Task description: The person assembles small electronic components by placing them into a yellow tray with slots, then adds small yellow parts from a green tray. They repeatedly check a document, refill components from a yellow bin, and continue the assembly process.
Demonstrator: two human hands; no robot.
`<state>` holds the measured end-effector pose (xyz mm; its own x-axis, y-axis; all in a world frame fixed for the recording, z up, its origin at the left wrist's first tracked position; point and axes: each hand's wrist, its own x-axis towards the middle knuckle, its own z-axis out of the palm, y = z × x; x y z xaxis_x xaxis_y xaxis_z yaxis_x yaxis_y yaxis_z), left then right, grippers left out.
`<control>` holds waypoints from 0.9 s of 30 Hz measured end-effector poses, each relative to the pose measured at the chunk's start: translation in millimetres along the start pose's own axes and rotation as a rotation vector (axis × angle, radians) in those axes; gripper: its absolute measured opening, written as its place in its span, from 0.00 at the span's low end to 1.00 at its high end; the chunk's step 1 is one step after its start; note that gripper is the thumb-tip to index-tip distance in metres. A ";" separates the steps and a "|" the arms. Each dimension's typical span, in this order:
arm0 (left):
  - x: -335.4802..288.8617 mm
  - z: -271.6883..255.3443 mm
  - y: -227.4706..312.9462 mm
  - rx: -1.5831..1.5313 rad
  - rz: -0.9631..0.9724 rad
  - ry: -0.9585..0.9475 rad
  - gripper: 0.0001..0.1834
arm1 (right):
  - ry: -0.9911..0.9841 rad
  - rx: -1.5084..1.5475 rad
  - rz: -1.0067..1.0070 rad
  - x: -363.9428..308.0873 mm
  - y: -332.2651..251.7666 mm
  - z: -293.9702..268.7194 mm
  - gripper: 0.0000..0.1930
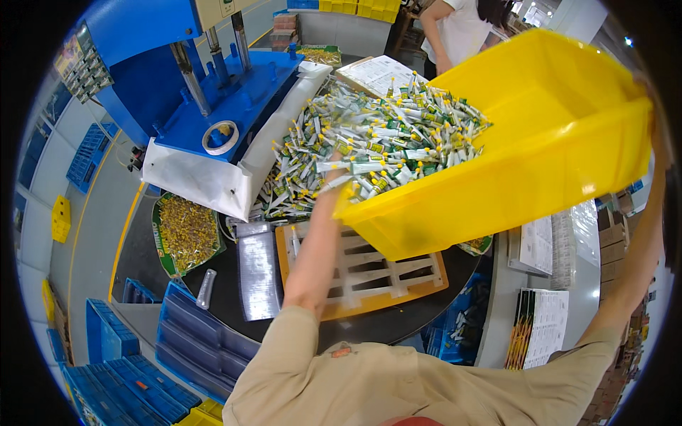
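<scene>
A large yellow bin [511, 184] is tipped toward the left, its open side spilling small tubes. My right hand [646, 89] grips the bin's far-right end, near the dark rim of the picture. White and green tubes with yellow caps [383, 135] lie in a deep heap at the bin's low lip and across the table. Among them reaches my left hand [341, 165], beside the lip; tubes and blur hide its fingers. Under my left forearm lies an orange-framed tray [383, 302] with slots, one tube lying at its left side.
At the left stands a blue press [234, 92] with metal columns and a tape roll [220, 138]. Near it are a bag of small yellow pieces [186, 231], a grey plate [257, 270] and blue crates [128, 383]. Another person [462, 35] stands beyond the table.
</scene>
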<state>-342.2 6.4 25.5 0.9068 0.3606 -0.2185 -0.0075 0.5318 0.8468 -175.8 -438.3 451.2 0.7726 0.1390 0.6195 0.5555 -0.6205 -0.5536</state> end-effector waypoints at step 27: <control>-313.4 -50.2 166.6 1.170 0.504 0.686 0.39 | -0.075 1.459 0.318 -282.1 215.3 225.6 0.19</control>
<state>-648.8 20.4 210.7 0.5321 0.7853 0.3167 0.3882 -0.5586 0.7330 -204.8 -437.0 31.7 0.9054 0.2164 0.3653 0.1407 0.6590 -0.7389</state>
